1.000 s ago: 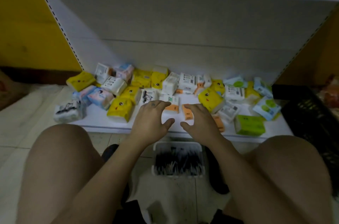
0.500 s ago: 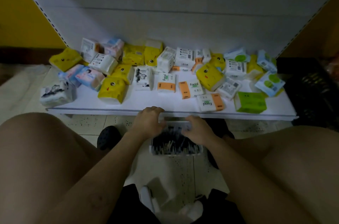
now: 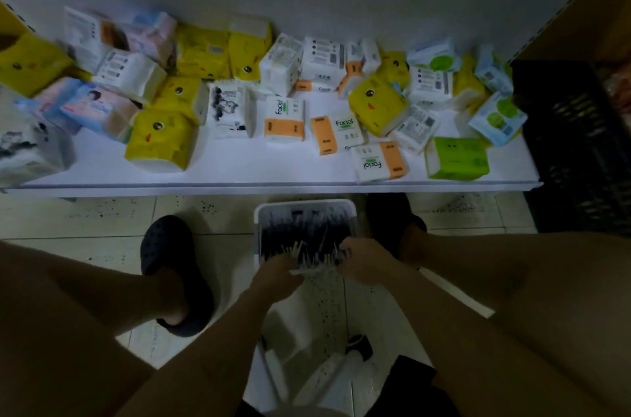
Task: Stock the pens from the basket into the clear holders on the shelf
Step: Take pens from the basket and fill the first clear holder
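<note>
Shelf (image 3: 239, 174): white, low, strewn with tissue packs (image 3: 160, 139). No clear holders in view. Both hands worked among the packs a second ago and have since left the shelf.

Black crate (image 3: 573, 143) at the shelf's right end.

Basket (image 3: 305, 206): white, on the floor tiles just under the shelf lip, between the person's feet. The hands have dropped to it, so pen pickup looks to be starting and stocking is not yet begun.

Left hand (image 3: 276, 274) sits at the basket's near left corner and right hand (image 3: 367, 261) at its near right, forearms converging, knuckles bent. Dim and blurred: cannot tell whether the fingers clasp the rim, the pens or nothing.

Pens (image 3: 307, 235): dark, all in the basket, pale ends poking up between the hands.
</note>
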